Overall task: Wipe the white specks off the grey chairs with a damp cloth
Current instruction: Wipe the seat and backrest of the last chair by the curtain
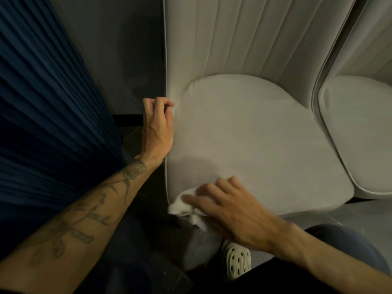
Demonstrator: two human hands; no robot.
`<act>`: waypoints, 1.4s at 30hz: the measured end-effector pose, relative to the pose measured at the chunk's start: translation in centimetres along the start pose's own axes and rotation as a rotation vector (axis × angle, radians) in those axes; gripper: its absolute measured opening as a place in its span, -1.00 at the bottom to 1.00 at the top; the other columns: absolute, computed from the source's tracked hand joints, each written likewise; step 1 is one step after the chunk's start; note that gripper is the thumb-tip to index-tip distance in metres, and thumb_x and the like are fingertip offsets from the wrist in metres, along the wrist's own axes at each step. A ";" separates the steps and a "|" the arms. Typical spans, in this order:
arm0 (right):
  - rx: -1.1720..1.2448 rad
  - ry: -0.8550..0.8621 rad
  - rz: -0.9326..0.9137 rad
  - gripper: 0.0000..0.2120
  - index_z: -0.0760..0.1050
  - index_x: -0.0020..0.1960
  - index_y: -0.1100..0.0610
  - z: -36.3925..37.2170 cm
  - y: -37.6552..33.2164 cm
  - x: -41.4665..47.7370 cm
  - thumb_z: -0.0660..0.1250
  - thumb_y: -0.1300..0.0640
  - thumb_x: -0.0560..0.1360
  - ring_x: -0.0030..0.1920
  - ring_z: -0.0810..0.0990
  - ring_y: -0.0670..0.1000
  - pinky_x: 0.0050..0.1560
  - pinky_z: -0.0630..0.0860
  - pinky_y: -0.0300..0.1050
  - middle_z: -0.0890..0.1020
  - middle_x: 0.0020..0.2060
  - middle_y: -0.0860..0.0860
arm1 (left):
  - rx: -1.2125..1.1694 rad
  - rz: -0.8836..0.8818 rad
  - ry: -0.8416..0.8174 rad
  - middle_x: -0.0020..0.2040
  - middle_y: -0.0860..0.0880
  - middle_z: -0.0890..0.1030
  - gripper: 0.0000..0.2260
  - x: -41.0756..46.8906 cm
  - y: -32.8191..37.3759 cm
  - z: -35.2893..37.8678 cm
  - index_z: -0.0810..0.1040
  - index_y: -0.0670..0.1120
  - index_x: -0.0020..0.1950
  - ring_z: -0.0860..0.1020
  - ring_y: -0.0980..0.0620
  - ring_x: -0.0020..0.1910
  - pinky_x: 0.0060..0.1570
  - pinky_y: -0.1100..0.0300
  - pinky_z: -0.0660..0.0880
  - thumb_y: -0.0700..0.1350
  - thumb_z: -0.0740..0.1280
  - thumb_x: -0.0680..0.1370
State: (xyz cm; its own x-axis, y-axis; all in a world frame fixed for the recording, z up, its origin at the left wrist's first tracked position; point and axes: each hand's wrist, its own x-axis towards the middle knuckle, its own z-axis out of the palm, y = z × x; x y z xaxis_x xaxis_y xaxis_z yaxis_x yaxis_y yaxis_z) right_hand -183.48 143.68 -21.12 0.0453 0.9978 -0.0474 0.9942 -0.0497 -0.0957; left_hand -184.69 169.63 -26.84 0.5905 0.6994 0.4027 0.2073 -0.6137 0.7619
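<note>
A grey upholstered chair (254, 132) with a ribbed back fills the middle of the view. My right hand (231, 211) presses a white cloth (184, 206) flat against the front left corner of its seat cushion, fingers spread over the cloth. My left hand (158, 126) grips the chair's left side edge where the seat meets the back, fingers curled round the piped seam. No white specks stand out on the seat in this dim light.
A second grey chair (360, 128) stands close on the right. A dark blue pleated curtain (48, 115) hangs at the left, with a dark wall behind. My foot in a pale perforated shoe (237, 262) rests on the grey floor below the seat.
</note>
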 end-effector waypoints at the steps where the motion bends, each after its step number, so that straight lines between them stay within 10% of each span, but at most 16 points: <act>1: 0.000 0.006 0.031 -0.54 0.18 0.56 -0.09 -0.1 1.0 -1.4 0.06 -0.14 0.69 0.01 0.44 0.05 -0.05 0.34 0.02 0.45 0.21 -0.04 | -0.008 -0.006 0.006 0.19 -0.14 0.39 -0.86 0.0 0.0 0.0 0.53 -0.20 0.19 0.50 -0.03 0.07 -0.02 0.55 0.38 -0.21 0.22 0.70; 33: 0.020 0.036 0.104 -0.59 0.28 0.47 -0.08 0.2 -1.3 3.0 -0.02 -0.17 0.69 -0.01 0.42 0.03 -0.02 0.37 0.05 0.45 0.16 -0.05 | -0.034 -0.043 -0.006 0.18 -0.07 0.34 -0.80 0.1 -0.1 0.4 0.53 -0.16 0.28 0.49 -0.01 0.08 0.00 0.50 0.38 -0.11 0.23 0.72; 42: 0.034 0.176 0.611 -0.60 0.29 0.47 0.00 -0.3 9.1 11.0 0.02 -0.08 0.68 0.13 0.45 0.23 0.11 0.37 0.12 0.43 0.23 0.12 | 0.034 0.005 -0.028 0.32 -0.22 0.40 -0.72 0.0 0.0 0.0 0.51 -0.14 0.42 0.48 -0.04 0.18 0.14 0.33 0.36 -0.16 0.25 0.72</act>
State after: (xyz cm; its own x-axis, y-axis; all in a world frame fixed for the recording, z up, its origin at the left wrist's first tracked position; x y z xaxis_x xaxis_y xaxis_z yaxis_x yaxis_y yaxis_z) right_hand -173.89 154.20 -22.21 0.6215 0.7811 0.0601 0.7804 -0.6107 -0.1343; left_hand -184.63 169.62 -26.82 0.6130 0.6859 0.3922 0.2302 -0.6299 0.7418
